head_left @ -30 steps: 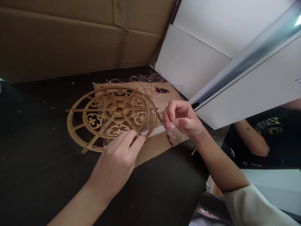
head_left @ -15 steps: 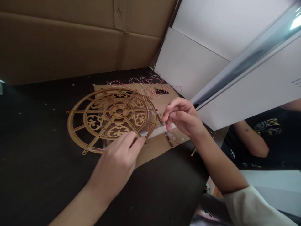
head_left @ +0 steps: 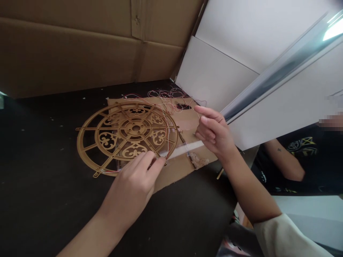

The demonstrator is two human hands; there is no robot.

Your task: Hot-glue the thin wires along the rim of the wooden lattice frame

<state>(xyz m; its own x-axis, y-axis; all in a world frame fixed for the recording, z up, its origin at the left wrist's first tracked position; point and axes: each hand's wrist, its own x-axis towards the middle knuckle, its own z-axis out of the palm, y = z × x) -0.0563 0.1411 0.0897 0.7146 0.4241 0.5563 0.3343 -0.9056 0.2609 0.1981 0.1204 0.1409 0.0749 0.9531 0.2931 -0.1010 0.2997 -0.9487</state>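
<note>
Though lower before, right forefinger (head_left: 207,111) straighter

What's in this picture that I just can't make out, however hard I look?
All in the head view:
- Left hand: exactly what its fingertips grip, hidden by the hand itself.
- Openwork disc: part of its near rim, behind the left hand.
- Right hand: whether its curled fingers hold anything, hidden by those fingers.
- Wire tangle: single strands, too thin to trace.
- Other person: cut off by the right edge.

The left hand (head_left: 132,182) hides part of the wheel (head_left: 130,127), perhaps wire (head_left: 168,137) too.
</note>
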